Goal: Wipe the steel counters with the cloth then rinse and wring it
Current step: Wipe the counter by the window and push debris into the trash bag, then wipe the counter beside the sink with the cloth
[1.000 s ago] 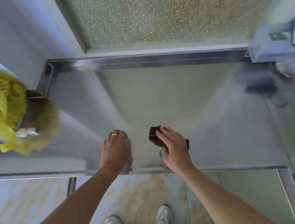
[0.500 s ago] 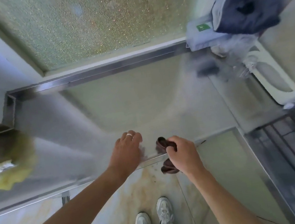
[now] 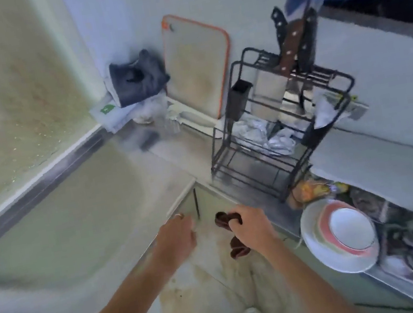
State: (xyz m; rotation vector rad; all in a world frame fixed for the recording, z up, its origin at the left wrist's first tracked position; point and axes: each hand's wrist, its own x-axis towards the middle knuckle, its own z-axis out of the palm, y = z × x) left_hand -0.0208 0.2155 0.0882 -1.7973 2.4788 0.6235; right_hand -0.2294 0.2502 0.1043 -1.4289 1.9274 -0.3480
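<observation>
A dark brown cloth (image 3: 235,244) hangs bunched from my right hand (image 3: 252,226), which grips it in the air in front of the counter's inner corner. My left hand (image 3: 176,236) is beside it, fingers loosely apart and holding nothing, just off the front edge of the steel counter (image 3: 74,222). The counter runs along the frosted window on the left and turns right under a rack.
A black wire rack (image 3: 274,128) with knives stands on the right counter, and an orange-rimmed cutting board (image 3: 196,68) leans on the wall. Stacked plates (image 3: 341,234) sit at the right edge. Dark blue fabric (image 3: 136,78) lies in the far corner.
The view swung right from the left counter to the corner and rack. My right hand lifted the cloth off the steel surface; my left hand came off the counter edge.
</observation>
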